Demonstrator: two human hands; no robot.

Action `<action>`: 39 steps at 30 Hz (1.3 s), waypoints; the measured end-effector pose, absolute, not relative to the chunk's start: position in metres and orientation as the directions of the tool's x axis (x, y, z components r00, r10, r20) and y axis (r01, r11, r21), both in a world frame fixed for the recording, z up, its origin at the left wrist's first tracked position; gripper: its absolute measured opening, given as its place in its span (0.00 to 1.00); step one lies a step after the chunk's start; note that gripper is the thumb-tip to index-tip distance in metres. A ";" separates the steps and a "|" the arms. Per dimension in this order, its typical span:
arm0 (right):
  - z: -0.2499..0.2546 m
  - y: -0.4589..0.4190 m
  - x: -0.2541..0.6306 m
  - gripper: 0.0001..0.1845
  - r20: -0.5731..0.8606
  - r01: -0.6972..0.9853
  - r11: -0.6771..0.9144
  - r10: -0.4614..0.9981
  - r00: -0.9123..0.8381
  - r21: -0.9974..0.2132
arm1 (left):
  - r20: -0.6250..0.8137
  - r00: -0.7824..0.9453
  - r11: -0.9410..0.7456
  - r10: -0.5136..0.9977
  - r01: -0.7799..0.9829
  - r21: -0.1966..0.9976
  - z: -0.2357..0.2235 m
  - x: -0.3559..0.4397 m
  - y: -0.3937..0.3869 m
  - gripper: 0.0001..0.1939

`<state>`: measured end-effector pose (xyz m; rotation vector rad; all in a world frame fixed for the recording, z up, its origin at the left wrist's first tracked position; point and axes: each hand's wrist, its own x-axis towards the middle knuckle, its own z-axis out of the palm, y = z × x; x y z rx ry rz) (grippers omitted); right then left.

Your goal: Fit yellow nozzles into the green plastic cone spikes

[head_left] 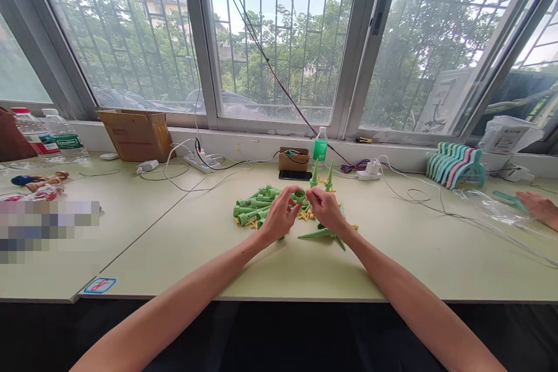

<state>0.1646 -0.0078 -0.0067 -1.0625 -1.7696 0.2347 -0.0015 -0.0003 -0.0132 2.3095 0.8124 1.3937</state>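
My left hand (281, 212) is closed around a green plastic tube piece (299, 195), its round open end facing me. Close by on the right, my right hand (325, 208) pinches at the tube's rim; what is between its fingertips is too small to make out. Beneath and left of my hands lies a pile of green tubes (249, 210) mixed with small yellow plastic pieces (305, 215). Pointed green spikes (317, 234) lie under my right hand. Behind it, two more green spikes (330, 174) stand point up with yellow pieces at their bases.
Behind the pile are a phone (295, 175), a small cardboard box (294, 159) and a green-labelled bottle (320, 145). White cables (418, 197) cross the right side. Small hangers (455, 165) stand there, near another person's hand (539, 207). A larger box (136, 135) stands left.
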 end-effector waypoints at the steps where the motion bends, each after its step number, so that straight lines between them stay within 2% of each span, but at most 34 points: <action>1: -0.007 -0.008 0.164 0.22 0.660 0.548 0.594 0.745 -0.098 -0.589 | 0.694 0.355 -0.779 0.627 0.296 0.553 -0.013 -0.001 -0.001 0.15; 7: -0.007 -0.010 0.163 0.20 0.666 0.533 0.591 0.743 -0.067 -0.605 | 0.637 0.294 -0.699 0.712 0.218 0.681 -0.012 0.000 -0.004 0.19; 13: -0.002 -0.013 0.165 0.20 0.684 0.518 0.583 0.730 0.006 -0.626 | 0.557 0.259 -0.593 0.789 0.083 0.801 -0.011 0.002 -0.001 0.16; 17: 0.000 -0.016 0.165 0.20 0.668 0.458 0.606 0.744 -0.035 -0.650 | 0.486 0.239 -0.510 0.841 0.046 0.859 -0.010 0.002 0.002 0.18; 23: 0.001 -0.018 0.163 0.20 0.657 0.426 0.632 0.746 -0.108 -0.648 | 0.417 0.312 -0.426 0.853 -0.045 0.904 -0.010 0.003 0.002 0.22; 27: -0.001 -0.017 0.163 0.20 0.645 0.399 0.632 0.755 -0.121 -0.664 | 0.392 0.334 -0.405 0.858 -0.031 0.914 -0.010 0.002 0.003 0.23; 32: -0.002 -0.015 0.164 0.18 0.640 0.373 0.629 0.760 -0.111 -0.682 | 0.451 0.350 -0.484 0.821 0.009 0.875 -0.011 0.000 0.002 0.22; 39: -0.004 -0.010 0.166 0.18 0.659 0.502 0.612 0.744 -0.105 -0.611 | 0.527 0.340 -0.594 0.779 0.128 0.794 -0.010 -0.003 -0.001 0.22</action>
